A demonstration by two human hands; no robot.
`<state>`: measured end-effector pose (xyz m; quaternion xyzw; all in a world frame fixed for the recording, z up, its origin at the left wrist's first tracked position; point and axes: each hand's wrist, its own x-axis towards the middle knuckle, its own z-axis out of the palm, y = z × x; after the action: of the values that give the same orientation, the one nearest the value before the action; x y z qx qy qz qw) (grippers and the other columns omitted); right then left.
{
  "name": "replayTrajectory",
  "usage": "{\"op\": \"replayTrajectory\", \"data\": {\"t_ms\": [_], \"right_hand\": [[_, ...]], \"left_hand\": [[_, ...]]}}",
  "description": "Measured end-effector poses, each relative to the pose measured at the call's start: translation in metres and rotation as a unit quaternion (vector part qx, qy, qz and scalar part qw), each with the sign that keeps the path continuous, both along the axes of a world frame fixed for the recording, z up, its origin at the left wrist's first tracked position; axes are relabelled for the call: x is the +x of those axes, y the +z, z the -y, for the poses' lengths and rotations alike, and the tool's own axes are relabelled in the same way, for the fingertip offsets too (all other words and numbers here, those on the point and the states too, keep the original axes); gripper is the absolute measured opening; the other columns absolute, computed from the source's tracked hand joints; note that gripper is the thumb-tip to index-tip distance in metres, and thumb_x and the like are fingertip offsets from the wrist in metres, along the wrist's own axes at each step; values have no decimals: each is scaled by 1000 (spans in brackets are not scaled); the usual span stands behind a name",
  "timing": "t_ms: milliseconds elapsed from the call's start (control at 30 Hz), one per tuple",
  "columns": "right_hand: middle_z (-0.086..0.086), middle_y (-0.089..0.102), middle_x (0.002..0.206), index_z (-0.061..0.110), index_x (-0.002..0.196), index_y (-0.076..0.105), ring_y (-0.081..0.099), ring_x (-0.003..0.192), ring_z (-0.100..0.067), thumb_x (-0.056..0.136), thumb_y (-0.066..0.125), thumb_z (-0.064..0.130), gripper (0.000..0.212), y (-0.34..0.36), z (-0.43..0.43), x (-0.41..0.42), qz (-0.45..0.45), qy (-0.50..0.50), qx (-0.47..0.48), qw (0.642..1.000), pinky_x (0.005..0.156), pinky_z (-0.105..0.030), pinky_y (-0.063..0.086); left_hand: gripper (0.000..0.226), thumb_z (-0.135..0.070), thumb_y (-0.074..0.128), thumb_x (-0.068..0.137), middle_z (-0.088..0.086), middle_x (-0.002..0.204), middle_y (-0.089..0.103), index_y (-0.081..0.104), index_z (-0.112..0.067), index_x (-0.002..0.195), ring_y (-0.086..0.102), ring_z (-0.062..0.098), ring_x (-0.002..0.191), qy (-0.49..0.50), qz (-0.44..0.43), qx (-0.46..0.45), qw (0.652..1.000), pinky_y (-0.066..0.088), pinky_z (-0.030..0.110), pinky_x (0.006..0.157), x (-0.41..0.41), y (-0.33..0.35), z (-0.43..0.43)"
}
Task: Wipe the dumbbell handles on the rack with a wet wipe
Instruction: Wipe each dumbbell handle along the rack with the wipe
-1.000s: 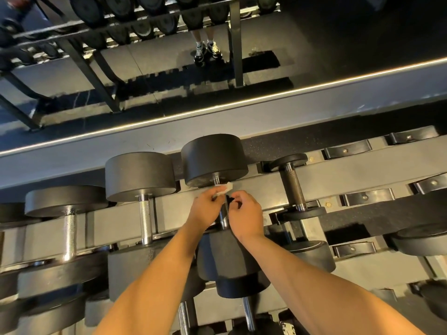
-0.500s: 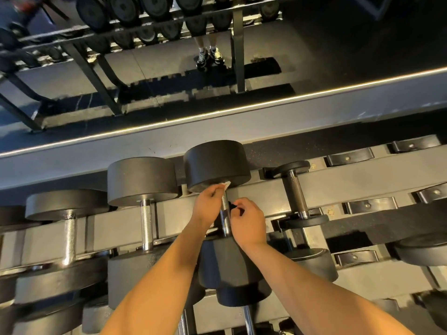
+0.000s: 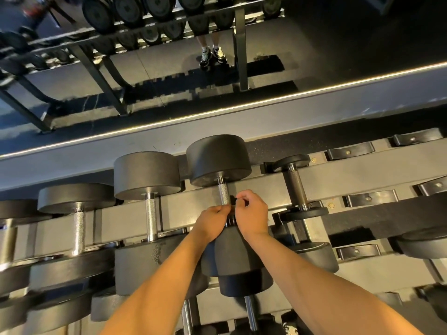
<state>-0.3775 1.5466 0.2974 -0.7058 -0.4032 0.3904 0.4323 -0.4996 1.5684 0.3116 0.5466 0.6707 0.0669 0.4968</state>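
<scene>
Both your hands are on the big dumbbell (image 3: pixel 217 160) in the middle of the rack (image 3: pixel 350 176). It lies across the two rails, one head far and one head near, with the knurled handle (image 3: pixel 223 192) running between them.

Your left hand (image 3: pixel 211 222) sits on the near end of the handle, touching it from the left. Its fingers are curled in tight round the bar. The far part of the handle is bare metal. The wipe does not show, and you cannot tell whether it is under those fingers.

Your right hand (image 3: pixel 251 213) is just beside the handle on its right, a little farther along than the left. Thumb and forefinger are drawn together in a pinch close to the bar, the other fingers curled. You cannot tell what the pinch has hold of.

The two hands are almost touching over the bar.

Left of this one lies a second dumbbell (image 3: pixel 147 175) with a chrome bar, then a third (image 3: pixel 76 198). To the right lies a small dumbbell (image 3: pixel 296 187) with a dark bar. Far off, past a light strip (image 3: pixel 314 93), a pair of shoes (image 3: pixel 212 56) stands.
</scene>
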Motion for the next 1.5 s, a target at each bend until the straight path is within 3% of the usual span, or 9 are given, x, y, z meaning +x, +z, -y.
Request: {"op": "replayTrajectory", "data": {"t_ms": [233,533,667,767,933,1033,1133,1300,1500], "right_hand": [[3,66,104,22,99,72,60,100,-14,101,47,19,26,-20,34,17,-8,37,-58,998,92,-33,50],[14,59,103,37,102,64,56,105,-12,100,51,29,16,-11,40,6,24,11,-78,997,88,-31,45],[12,64,105,34,107,65,59,105,-13,100,52,28,16,-11,43,6,18,18,-44,999,95,-33,47],[17,63,102,35,107,59,58,99,-4,102,50,37,10,-3,34,14,52,117,15,992,104,-32,38],[2,64,113,26,117,59,62,104,-13,102,56,32,17,35,1,18,-150,159,-88,972,80,-24,49],[-2,66,113,21,116,63,65,103,-18,99,61,24,17,38,-13,18,-207,136,-130,960,79,-26,54],[5,65,107,25,106,65,63,102,-16,100,58,16,14,32,-28,15,-144,29,-74,986,87,-31,56],[0,62,117,20,114,67,58,108,-15,99,58,9,20,15,-50,9,-30,14,-18,999,86,-23,44],[-2,56,130,18,123,68,55,119,-19,100,55,6,29,-2,-62,3,24,133,-33,990,97,-20,41]], "left_hand": [[57,-66,43,96,5,139,62,65,-29,134,58,25,122,-53,-48,-8,997,43,38,107,-3,6,14],[47,-55,40,100,7,94,73,74,-22,92,65,19,86,-84,-96,35,991,48,32,73,-5,10,24],[35,-37,43,107,2,130,67,71,-25,124,60,17,117,-83,-37,144,985,42,23,96,-8,13,39],[33,-20,46,106,-8,127,61,63,-33,131,54,4,114,-89,40,207,974,42,21,100,-5,16,43],[48,-18,48,103,-1,148,47,40,-29,148,58,18,118,-118,15,221,968,51,33,95,7,13,39],[50,-22,49,104,-5,160,33,37,-34,151,51,14,130,-100,18,235,967,43,13,89,5,12,40],[52,-14,50,103,-8,164,22,42,-35,150,22,-10,134,-16,45,254,966,26,-10,86,4,15,44],[42,-28,45,104,-4,134,64,52,-30,145,58,14,120,73,-88,236,965,45,28,95,14,14,48],[41,-29,38,106,-1,142,61,59,-29,142,55,21,128,64,-71,160,983,40,23,96,9,14,39]]}}
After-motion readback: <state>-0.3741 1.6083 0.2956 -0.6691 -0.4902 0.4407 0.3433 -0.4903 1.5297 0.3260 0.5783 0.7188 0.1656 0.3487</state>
